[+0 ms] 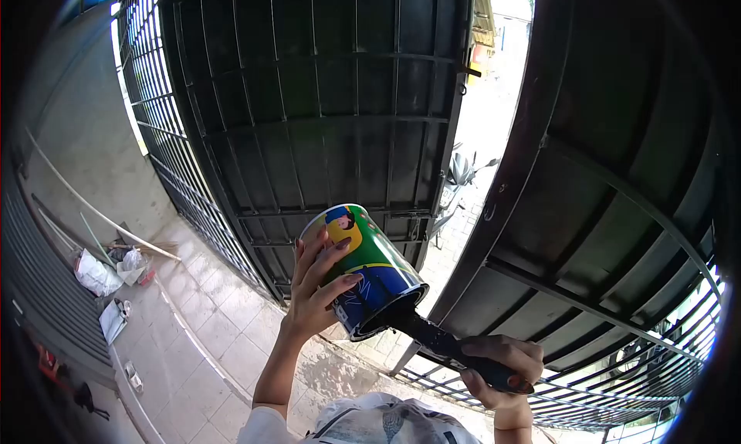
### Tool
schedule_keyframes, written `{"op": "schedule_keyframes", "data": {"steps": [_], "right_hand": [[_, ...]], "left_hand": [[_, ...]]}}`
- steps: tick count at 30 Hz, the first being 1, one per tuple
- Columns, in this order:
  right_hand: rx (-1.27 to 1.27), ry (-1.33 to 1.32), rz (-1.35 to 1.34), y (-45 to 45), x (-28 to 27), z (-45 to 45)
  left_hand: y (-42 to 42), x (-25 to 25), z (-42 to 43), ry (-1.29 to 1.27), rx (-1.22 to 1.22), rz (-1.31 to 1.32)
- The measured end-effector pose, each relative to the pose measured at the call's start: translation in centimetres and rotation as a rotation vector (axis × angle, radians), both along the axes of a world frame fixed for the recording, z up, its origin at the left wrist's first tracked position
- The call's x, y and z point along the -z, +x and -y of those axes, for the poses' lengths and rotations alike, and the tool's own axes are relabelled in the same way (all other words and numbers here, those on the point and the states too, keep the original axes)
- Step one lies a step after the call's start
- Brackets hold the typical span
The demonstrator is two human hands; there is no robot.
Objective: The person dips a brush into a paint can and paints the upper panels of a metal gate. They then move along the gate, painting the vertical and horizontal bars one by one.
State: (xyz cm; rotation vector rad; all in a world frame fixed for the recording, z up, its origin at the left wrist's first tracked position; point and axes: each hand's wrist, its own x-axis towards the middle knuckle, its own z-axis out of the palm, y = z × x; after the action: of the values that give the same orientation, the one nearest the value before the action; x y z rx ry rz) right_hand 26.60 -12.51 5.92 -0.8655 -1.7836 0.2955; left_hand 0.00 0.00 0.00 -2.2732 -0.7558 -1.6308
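A green, blue and yellow paint can (378, 251) is tilted in front of me, its dark-smeared mouth facing down toward my body. My left hand (315, 289) grips the can's side with the fingers spread along it. A paintbrush (436, 338) coated in black reaches into that mouth; the bristle tips are hidden inside. The fingers of my right hand (500, 371) are closed around the brush handle. Behind the can stands a black metal gate panel (332, 135).
A second dark gate leaf (617, 174) is close on the right. Through the gap a parked motorcycle (461, 170) shows. At left, white bags (98, 272) and a long pole (93, 197) are by the wall. Pale tiles (185, 351) cover the floor.
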Motion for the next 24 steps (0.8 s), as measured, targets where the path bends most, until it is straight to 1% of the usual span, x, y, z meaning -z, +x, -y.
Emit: {"op": "schedule_keyframes", "data": {"steps": [5,8,11,12,15,19,24], "right_hand": [[-0.049,0.093,0.017,0.4,-0.4,-0.5],[-0.037,0.059,0.024,0.0,-1.1,-0.6],[-0.03,0.047,0.063,0.1,-0.6,-1.4],[-0.043,0.027,0.028,-0.2,-0.5,-1.8],[-0.051,-0.04,0.019,-0.3,0.7,-3.0],[-0.097,-0.111,0.019,-0.9,1.8,-4.1],[-0.161,-0.215,0.073,-3.2,1.8,-5.5]], "left_hand": [[0.7,-0.6,-0.5,0.119,0.01,0.015],[0.8,-0.9,-0.4,0.124,-0.043,-0.027],[1.2,-0.3,-0.1,0.013,-0.011,-0.009],[1.2,-0.2,-0.1,-0.006,0.023,-0.018],[1.0,0.8,0.5,-0.214,-0.003,-0.059],[0.6,2.3,1.3,-0.319,0.016,-0.009],[-0.4,3.4,1.3,-0.411,0.042,-0.03]]}}
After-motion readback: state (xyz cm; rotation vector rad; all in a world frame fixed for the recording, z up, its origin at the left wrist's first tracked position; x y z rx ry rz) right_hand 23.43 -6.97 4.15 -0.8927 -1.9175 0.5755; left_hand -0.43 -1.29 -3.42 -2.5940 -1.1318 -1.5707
